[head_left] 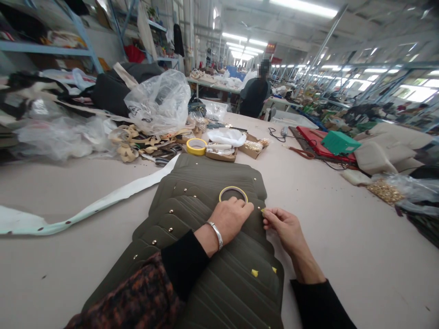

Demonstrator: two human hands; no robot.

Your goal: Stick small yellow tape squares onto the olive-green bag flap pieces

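Note:
Dark olive panels (206,219) lie overlapped in a fanned stack on the table, with small shiny metal studs (171,211) near their edges. My left hand (231,219), a silver bracelet at its wrist, has its fingers closed round the near edge of a thin roll of yellow tape (233,188) over the stack. My right hand (283,226) pinches a small piece of yellow tape (263,210) at the stack's right edge, close to a stud (258,208). Nearer to me, yellow tape pieces (254,273) stick on the panels.
A long pale strip (113,203) stretches across the table on the left. Behind the stack are another yellow tape roll (196,146) and small boxes (221,153). Plastic bags (157,103) and scraps pile up at the back left. A green box (340,142) stands at right; a person (254,96) is farther back.

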